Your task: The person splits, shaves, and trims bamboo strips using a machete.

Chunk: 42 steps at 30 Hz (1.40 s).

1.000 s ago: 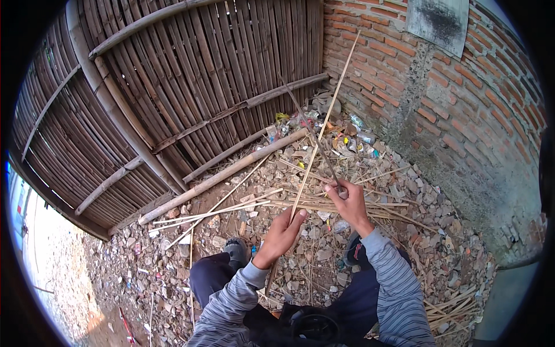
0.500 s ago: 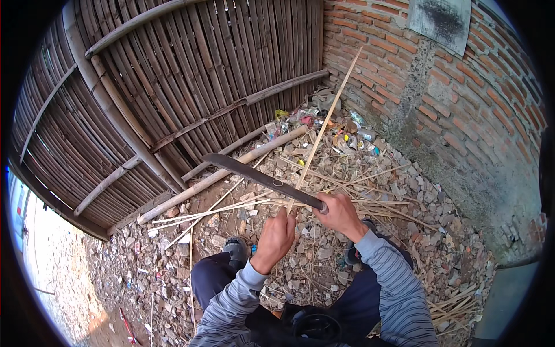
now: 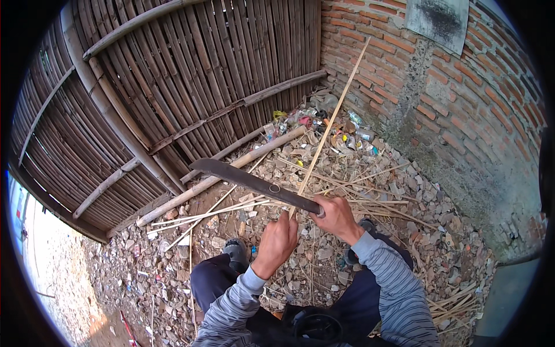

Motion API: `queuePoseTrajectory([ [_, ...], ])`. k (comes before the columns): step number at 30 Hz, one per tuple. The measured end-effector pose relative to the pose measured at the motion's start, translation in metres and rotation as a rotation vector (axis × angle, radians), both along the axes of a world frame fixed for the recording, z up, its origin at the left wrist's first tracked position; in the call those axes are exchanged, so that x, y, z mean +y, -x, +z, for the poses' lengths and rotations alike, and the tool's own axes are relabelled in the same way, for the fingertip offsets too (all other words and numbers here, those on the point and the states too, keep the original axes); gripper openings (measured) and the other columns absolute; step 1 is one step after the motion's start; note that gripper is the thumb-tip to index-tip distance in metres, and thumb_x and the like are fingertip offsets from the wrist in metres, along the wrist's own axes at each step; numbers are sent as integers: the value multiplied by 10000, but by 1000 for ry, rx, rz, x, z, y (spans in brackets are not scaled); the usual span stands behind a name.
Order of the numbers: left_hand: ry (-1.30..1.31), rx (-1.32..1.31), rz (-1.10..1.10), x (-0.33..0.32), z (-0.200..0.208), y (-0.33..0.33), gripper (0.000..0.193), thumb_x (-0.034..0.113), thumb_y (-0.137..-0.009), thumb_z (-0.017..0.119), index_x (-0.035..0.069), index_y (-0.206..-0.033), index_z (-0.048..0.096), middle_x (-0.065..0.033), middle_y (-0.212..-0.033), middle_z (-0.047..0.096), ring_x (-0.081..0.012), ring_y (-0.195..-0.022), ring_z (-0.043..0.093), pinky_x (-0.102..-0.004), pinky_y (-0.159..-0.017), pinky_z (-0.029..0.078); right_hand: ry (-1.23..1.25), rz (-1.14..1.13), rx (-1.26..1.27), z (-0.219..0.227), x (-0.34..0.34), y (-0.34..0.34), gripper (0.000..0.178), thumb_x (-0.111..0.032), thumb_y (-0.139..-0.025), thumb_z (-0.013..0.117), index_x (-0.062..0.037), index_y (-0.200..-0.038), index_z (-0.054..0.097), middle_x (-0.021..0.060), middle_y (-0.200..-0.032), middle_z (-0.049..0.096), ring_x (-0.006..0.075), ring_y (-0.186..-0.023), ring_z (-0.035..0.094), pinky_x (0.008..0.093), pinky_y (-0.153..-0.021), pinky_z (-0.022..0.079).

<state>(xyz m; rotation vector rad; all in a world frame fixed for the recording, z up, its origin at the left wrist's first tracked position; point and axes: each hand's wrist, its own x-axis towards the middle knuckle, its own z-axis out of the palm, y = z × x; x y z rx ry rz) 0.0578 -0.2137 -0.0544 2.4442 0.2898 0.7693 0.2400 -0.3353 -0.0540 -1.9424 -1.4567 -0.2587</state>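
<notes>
A long dark machete is in my right hand, whose fingers are wrapped around its handle. Its blade slants up and to the left. In my left hand I grip the near end of a long, thin, pale bamboo strip. The strip runs up and away to the right, its far tip in front of the brick wall. The machete crosses it just beyond my left fingers, close to the right hand; whether blade and strip touch I cannot tell.
Several split bamboo strips lie on the stony ground before me. A thick bamboo pole rests along the slatted bamboo fence. Litter fills the corner by the brick wall. More strips lie at the lower right.
The machete has shifted slightly left and down, nearer my left hand. The bamboo strip's far tip has swung a little right and up. Both hands keep their grip.
</notes>
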Motion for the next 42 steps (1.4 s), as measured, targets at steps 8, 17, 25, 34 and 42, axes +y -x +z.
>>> queuePoseTrajectory([
  [8, 31, -22, 33, -1, -6, 7, 180, 97, -989, 586, -42, -897, 517, -291, -587, 574, -493, -565, 616, -575, -512, 487, -65, -124, 87, 10, 4, -16, 181, -144, -782, 800, -49, -872, 674, 178, -626, 633, 381, -595, 676, 453, -536, 505],
  [17, 15, -22, -24, -6, -8, 14, 178, 100, -995, 595, -33, -909, 512, -258, -568, 572, -477, -539, 612, -560, -504, 493, -100, -32, -50, 6, -4, -35, 216, -157, -776, 818, -48, -928, 709, 156, -649, 685, 318, -565, 705, 415, -527, 530],
  [25, 42, 18, -37, -10, -4, 19, 169, 97, -997, 606, -30, -940, 510, -233, -541, 545, -461, -524, 603, -544, -501, 491, -188, -209, 106, 6, -11, -61, 209, -140, -782, 788, -23, -939, 713, 180, -671, 685, 361, -606, 705, 436, -587, 548],
  [34, 242, 22, -130, -16, 13, 19, 160, 72, -1004, 598, -48, -922, 531, -244, -550, 516, -467, -526, 575, -538, -505, 436, -140, -94, -31, 14, -12, -53, 172, -120, -771, 784, -49, -893, 684, 159, -659, 660, 356, -598, 691, 437, -546, 520],
  [42, 376, 120, -114, -19, 27, 23, 210, 173, -1087, 527, -23, -1010, 532, -235, -595, 542, -472, -597, 606, -512, -537, 432, -178, -207, 234, 29, -19, -64, 227, -209, -885, 748, 4, -963, 734, 162, -601, 635, 295, -520, 665, 399, -509, 470],
])
